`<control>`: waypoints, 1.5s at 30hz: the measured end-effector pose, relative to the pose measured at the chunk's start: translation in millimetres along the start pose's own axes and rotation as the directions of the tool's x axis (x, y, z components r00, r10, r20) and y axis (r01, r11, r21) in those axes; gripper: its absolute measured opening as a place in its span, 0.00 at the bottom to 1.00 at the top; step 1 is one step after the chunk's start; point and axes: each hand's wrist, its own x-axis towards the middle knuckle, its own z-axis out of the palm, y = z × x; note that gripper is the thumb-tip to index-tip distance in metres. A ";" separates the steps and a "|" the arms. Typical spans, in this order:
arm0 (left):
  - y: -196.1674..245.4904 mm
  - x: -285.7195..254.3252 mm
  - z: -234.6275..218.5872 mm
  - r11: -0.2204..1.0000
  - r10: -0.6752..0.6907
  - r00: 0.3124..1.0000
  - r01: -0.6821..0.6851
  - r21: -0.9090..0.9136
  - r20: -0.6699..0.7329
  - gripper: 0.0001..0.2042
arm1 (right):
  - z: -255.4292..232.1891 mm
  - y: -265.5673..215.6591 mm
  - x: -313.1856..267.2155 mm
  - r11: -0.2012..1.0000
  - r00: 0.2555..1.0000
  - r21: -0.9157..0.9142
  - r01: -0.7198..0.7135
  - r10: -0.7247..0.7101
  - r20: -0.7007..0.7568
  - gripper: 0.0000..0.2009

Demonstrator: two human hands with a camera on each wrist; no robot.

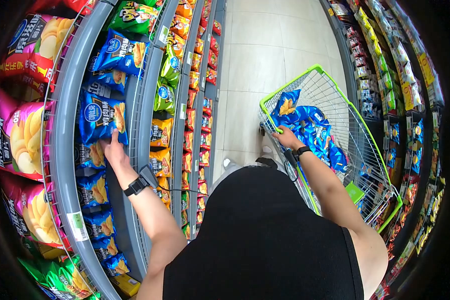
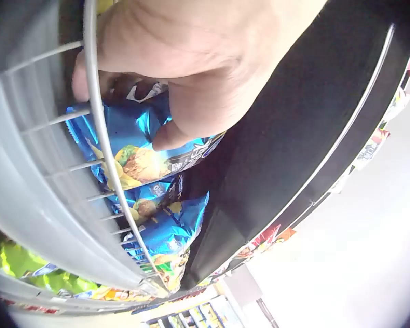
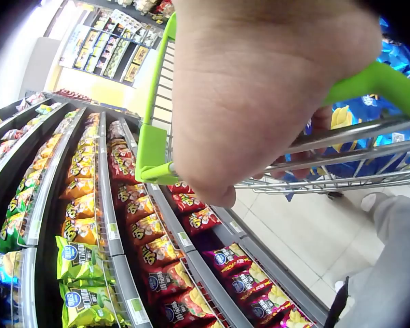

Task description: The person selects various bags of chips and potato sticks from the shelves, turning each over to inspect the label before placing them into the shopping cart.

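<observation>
My left hand (image 1: 116, 154) reaches into the shelf on the left and pinches a blue bag of chips (image 1: 97, 119) at its lower edge. In the left wrist view the thumb presses on the front of that bag (image 2: 140, 160), and the other fingers go behind it, partly hidden. My right hand (image 1: 288, 138) grips the green-edged rim of a shopping cart (image 1: 352, 106). From the right wrist view, its fingers curl round the wire side. Several blue chip bags (image 1: 310, 125) lie heaped in the cart.
More blue bags (image 1: 92, 190) line the same shelf row behind a wire guard (image 2: 106, 137). Large pink bags (image 1: 32, 135) stand on the neighbouring shelf, and green bags (image 1: 165, 97) on another. A tiled aisle (image 1: 255, 65) runs ahead, with a stocked shelf (image 1: 385, 75) along its right side.
</observation>
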 end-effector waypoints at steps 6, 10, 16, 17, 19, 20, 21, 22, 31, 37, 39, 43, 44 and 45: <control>7.7 -19.8 -2.9 0.998 0.042 0.997 -0.039 -0.058 0.060 0.26 | 2.3 4.9 1.2 1.000 1.000 0.010 -0.013 0.012 0.015 0.26; 5.5 -31.9 14.2 0.939 0.342 0.915 -0.325 -0.113 0.214 0.23 | -0.1 2.8 5.4 0.999 0.996 0.026 -0.046 0.044 0.074 0.26; -16.0 -62.0 24.4 0.967 0.255 0.871 -0.227 -0.115 0.420 0.24 | 6.6 21.6 16.2 0.998 0.996 0.040 -0.041 0.037 0.082 0.28; -27.0 -61.8 24.8 0.982 0.181 0.880 -0.137 -0.129 0.438 0.23 | 9.2 27.4 20.4 0.999 0.996 0.033 -0.031 0.029 0.082 0.29; -20.0 -81.1 35.3 0.982 0.167 0.783 -0.080 -0.170 0.599 0.25 | 5.5 14.3 10.7 0.999 0.998 -0.004 -0.051 0.051 0.023 0.31; -22.3 -89.0 41.0 0.971 0.181 0.748 -0.035 -0.234 0.639 0.26 | 2.7 4.4 4.3 0.998 0.998 -0.022 -0.062 0.062 -0.008 0.33; -25.4 -98.2 47.9 0.956 0.198 0.709 0.014 -0.295 0.677 0.28 | 1.7 -9.9 -2.6 0.983 0.988 -0.140 -0.115 0.098 -0.123 0.35; -27.9 -105.7 53.9 0.951 0.194 0.678 0.046 -0.304 0.709 0.29 | 2.2 -25.4 -9.8 0.952 0.963 -0.249 -0.181 0.120 -0.240 0.36; -47.8 -158.4 89.2 0.952 0.059 0.516 0.230 -0.204 0.854 0.23 | -49.3 -161.8 -36.0 0.751 0.849 0.633 0.188 -0.448 0.280 0.42; -50.8 -175.0 99.9 0.965 0.073 0.423 0.198 -0.171 0.903 0.22 | -38.5 -224.5 -72.9 0.418 0.619 0.909 -0.005 -0.712 0.330 0.46; -52.4 -179.3 98.7 0.958 0.063 0.432 0.225 -0.176 0.900 0.22 | -38.0 -229.1 -78.9 0.463 0.657 0.884 0.066 -0.687 0.311 0.43; -46.9 -180.6 92.2 0.972 -0.018 0.402 0.221 -0.078 0.915 0.26 | -28.6 -224.8 -77.8 0.552 0.776 0.834 0.030 -0.539 0.329 0.38; -49.4 -179.8 92.1 0.982 -0.019 0.416 0.181 -0.062 0.909 0.28 | -27.1 -223.2 -78.3 0.563 0.797 0.826 0.027 -0.511 0.323 0.37; -53.8 -179.8 92.0 0.996 0.000 0.492 0.077 -0.043 0.871 0.27 | -25.6 -222.2 -78.5 0.574 0.817 0.818 0.025 -0.483 0.314 0.36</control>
